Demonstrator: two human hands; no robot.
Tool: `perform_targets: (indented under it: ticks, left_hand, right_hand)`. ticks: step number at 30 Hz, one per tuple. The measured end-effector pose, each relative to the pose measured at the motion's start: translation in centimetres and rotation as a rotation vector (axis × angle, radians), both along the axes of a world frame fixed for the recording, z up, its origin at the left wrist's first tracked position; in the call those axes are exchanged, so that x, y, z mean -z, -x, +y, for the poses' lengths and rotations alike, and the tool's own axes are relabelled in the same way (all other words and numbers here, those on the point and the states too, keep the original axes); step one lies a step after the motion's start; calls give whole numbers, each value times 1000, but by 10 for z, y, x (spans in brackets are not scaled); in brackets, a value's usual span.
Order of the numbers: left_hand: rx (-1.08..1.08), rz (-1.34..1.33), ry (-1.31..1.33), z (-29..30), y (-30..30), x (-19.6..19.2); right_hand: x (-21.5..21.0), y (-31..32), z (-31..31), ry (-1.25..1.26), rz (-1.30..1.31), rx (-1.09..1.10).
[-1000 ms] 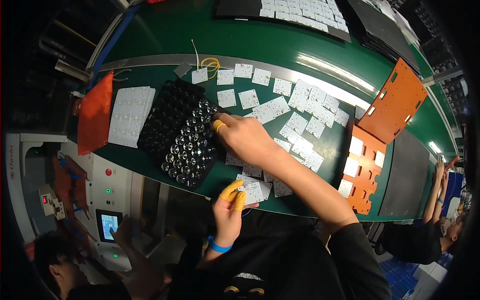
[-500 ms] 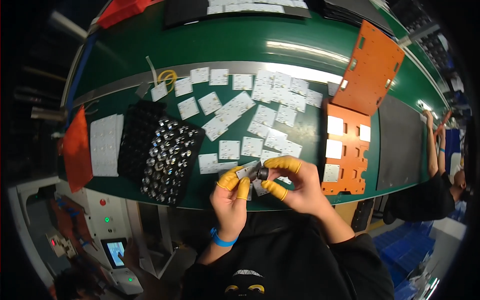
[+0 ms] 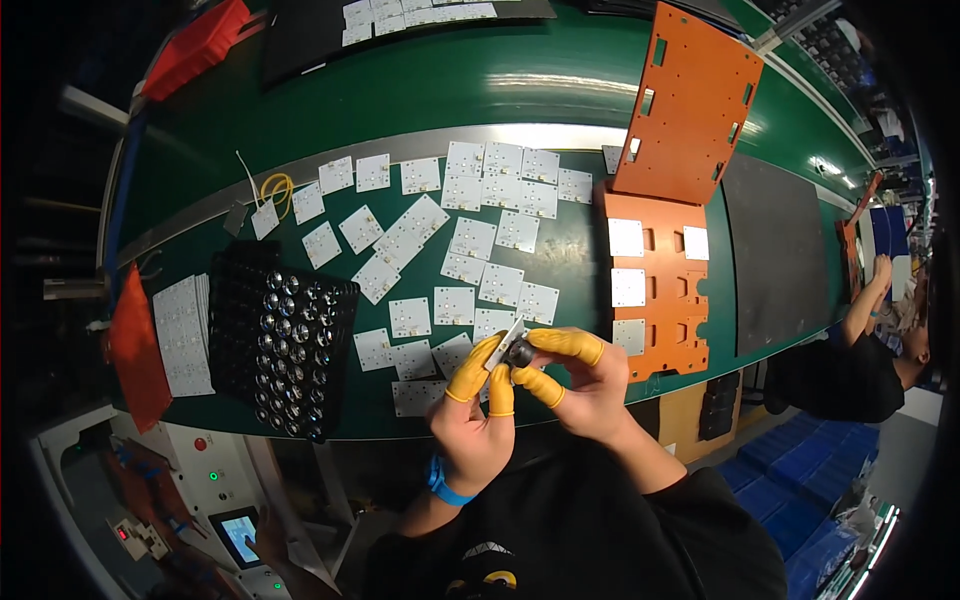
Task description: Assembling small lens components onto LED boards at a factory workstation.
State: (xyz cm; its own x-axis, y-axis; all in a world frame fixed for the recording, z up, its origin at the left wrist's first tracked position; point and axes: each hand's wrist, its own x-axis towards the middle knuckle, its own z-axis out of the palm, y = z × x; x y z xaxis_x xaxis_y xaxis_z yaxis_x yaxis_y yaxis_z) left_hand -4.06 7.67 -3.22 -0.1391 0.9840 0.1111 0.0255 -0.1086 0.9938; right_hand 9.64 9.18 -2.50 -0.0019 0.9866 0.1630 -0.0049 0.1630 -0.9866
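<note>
My left hand (image 3: 474, 425) wears yellow finger covers and pinches a small white circuit board (image 3: 504, 344), tilted on edge. My right hand (image 3: 592, 392), covered at the fingertips the same way, grips a small round black part (image 3: 520, 354) against the board. Whether the two pieces are joined I cannot tell. Just beyond the hands lie many loose white boards (image 3: 454, 306) on the green bench (image 3: 570, 270), some in joined strips. To the left, a black tray (image 3: 345, 315) carries rows of shiny clear lenses (image 3: 298, 352).
An orange fixture (image 3: 655, 270) at right holds several white boards, its lid (image 3: 690, 110) raised. Beyond it lies a black mat (image 3: 775, 260). Stacked white panels (image 3: 180, 335) and an orange bin (image 3: 138, 350) are far left. A co-worker's hand (image 3: 268, 540) touches a screen at lower left.
The view has shifted, so the bench layout sits differently. Between my fingers the board has turned from lying nearly flat to steeply tilted, with the black part still held at it.
</note>
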Motion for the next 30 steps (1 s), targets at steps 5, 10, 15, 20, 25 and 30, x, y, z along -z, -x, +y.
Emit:
perform_targets:
  ticks: [5, 10, 15, 20, 25, 30]
  left_hand:
    - [-15, 74, -31, 3, 1, 1]
    - [40, 263, -134, 2, 7, -4]
    - [126, 313, -253, 10, 11, -10]
    - [145, 432, -496, 17, 6, -11]
    - [334, 452, -587, 12, 4, -15]
    - [568, 383, -674, 16, 9, -8]
  right_hand:
    - [3, 9, -3, 26, 29, 62]
    - [-2, 19, -7, 233, 415, 115]
    - [-9, 7, -9, 412, 563, -20]
    - [-17, -15, -15, 538, 536, -113]
    - [-5, -51, -28, 653, 555, -298]
    - [-25, -79, -24, 764, 320, -452]
